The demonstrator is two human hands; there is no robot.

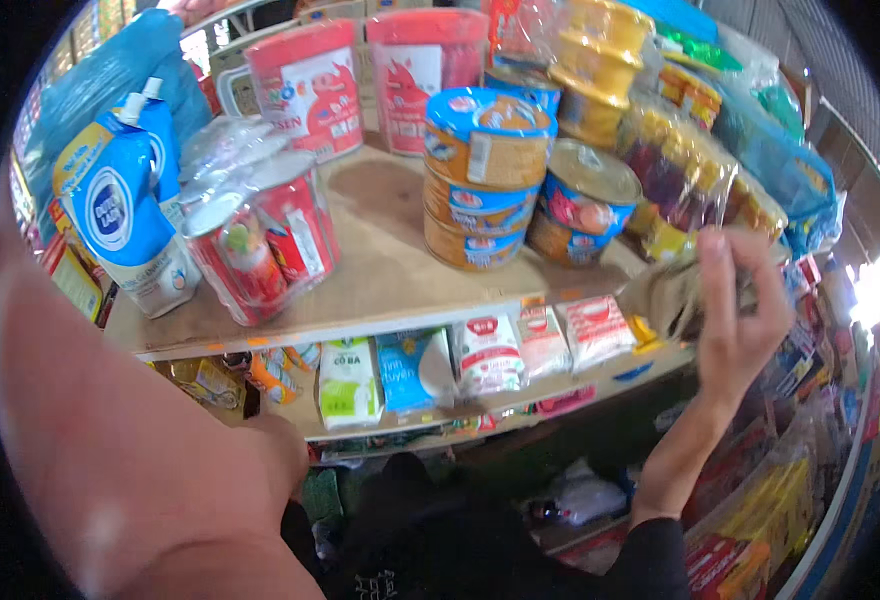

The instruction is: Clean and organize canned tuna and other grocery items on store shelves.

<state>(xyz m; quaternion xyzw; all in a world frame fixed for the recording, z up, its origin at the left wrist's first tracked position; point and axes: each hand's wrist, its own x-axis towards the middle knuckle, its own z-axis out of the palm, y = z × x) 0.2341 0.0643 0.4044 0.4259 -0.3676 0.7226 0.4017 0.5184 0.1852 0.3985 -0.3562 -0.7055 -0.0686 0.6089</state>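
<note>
My right hand (pixel 740 307) is over the shelf's right end, with its fingers bent around a crumpled brownish cloth (pixel 657 296), blurred and partly hidden. Close beyond it are a clear-wrapped pack (pixel 680 165) and two stacked cans with a metal lid (pixel 594 176). A bare arm (pixel 132 420) looms large and blurred at the left. Part of a hand (pixel 192 7), apparently my left, shows at the top edge above a blue plastic bag (pixel 125 82); its fingers are mostly cut off. To the right of the bare arm stand blue-and-white spouted pouches (pixel 121 217) and plastic-wrapped red cans (pixel 260 240).
A wooden shelf (pixel 369 292) bears a stack of orange-and-blue cans (pixel 485 180) and two red-lidded tubs (pixel 305 90). Yellow containers (pixel 601 67) are stacked behind. Seasoning packets (pixel 489 356) line the lower shelf. Packaged goods (pixel 762 495) crowd the right.
</note>
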